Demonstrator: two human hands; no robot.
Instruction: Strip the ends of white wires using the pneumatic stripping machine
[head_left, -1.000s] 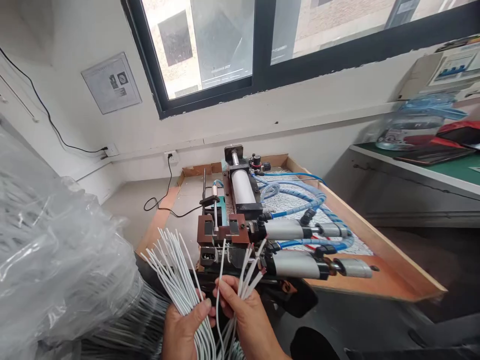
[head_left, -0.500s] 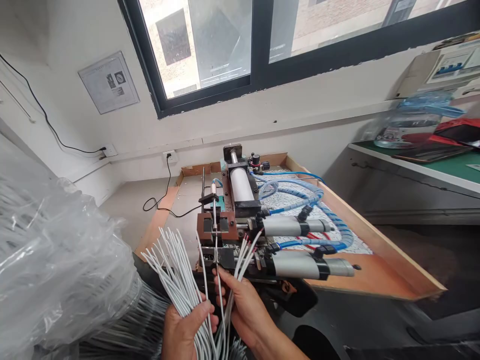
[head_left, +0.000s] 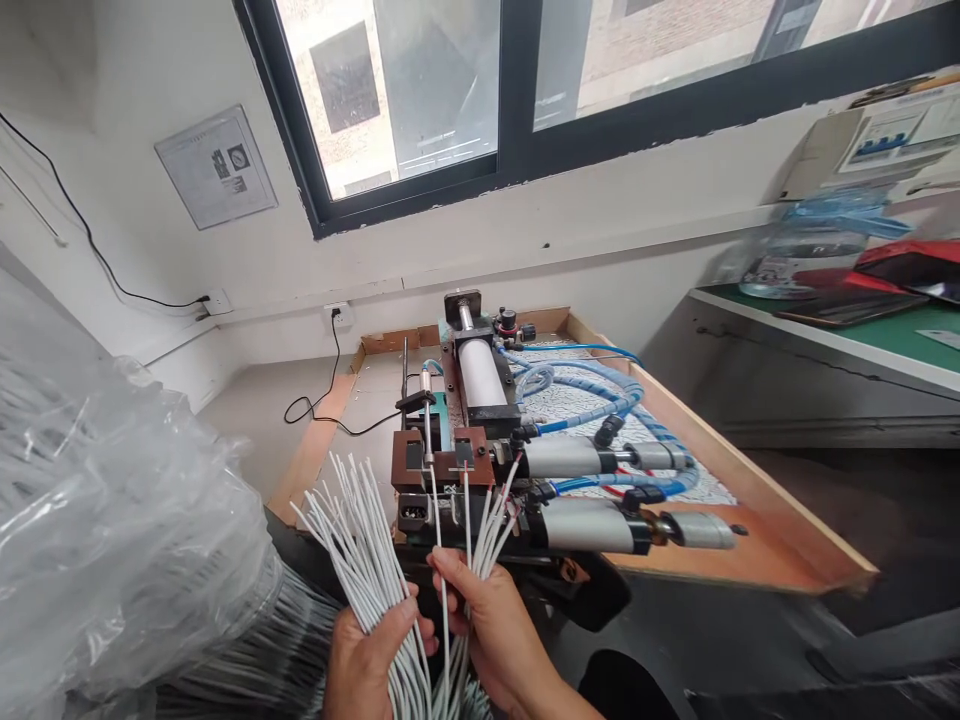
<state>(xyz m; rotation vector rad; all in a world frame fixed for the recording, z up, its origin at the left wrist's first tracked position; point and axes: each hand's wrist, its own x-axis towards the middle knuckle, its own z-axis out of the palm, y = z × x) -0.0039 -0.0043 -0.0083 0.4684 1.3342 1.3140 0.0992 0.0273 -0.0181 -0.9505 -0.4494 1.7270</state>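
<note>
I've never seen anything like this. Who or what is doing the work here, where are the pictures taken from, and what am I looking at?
There is no robot: these are a person's bare hands, and every picture comes from one camera worn on the head, looking forward and down.

The left hand grips a thick bundle of white wires. The right hand holds a smaller bunch, some with reddish tips, and pinches a single wire that points towards the machine.

That machine, with silver cylinders and blue hoses, sits in a wood-rimmed tray. Beside it, at the left, is a plastic-wrapped load; at the right, a green-topped shelf bears a clear jug.
</note>
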